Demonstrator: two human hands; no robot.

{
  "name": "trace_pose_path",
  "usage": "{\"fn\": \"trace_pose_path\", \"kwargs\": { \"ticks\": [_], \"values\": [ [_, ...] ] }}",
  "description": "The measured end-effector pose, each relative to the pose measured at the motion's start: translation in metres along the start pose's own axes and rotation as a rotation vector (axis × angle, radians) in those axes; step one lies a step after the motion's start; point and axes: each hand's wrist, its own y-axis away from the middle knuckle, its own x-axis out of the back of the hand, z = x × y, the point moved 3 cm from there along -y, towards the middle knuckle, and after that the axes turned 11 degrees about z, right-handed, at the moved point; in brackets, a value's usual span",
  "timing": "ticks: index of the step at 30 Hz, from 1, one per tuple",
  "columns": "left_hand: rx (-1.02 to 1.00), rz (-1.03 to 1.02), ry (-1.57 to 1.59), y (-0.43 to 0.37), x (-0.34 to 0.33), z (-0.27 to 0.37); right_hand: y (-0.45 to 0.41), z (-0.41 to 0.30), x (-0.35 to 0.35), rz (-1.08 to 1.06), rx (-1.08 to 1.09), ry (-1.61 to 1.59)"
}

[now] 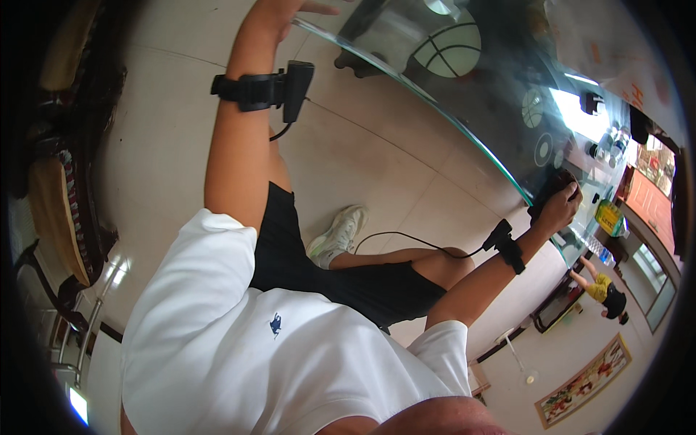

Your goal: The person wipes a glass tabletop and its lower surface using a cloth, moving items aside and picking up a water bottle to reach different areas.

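Observation:
My left hand (296, 13) is at the corner of a glass tabletop (467, 125), partly cut off by the top of the view. One finger stretches over the glass; whether the hand grips anything is hidden. To the right, my right hand (560, 209) rests at the table's near edge, fingers curled around a dark rounded object (560, 182) whose kind is unclear. Each forearm wears a black strap with a cabled device, one on the left arm (263, 91) and one on the right (505, 247).
Bottles, one with yellow-green liquid (610, 218) and a clear plastic one (601, 251), stand past my right hand. A translucent plastic bag (603, 49) with red writing lies on the far side. A carved wooden chair (60, 217) is at left. Another person (603, 291) is in the background.

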Motion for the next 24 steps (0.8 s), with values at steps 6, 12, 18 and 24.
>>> {"fn": "trace_pose_path", "kwargs": {
  "ticks": [6,12,18,24],
  "values": [
    [-0.159,0.198,-0.063,-0.001,0.006,0.003,0.029,-0.07,-0.017,-0.11,0.36,-0.205],
    [-0.962,0.479,-0.223,0.031,-0.003,0.037,0.092,-0.227,-0.03,-0.252,0.547,-0.611],
    [-1.115,0.018,-0.127,0.064,-0.035,0.069,0.127,-0.321,-0.045,-0.557,0.195,-1.292],
    [-1.138,0.024,-0.949,0.081,-0.058,0.033,0.098,-0.262,-0.021,-0.84,-0.25,-1.471]
  ]
}}
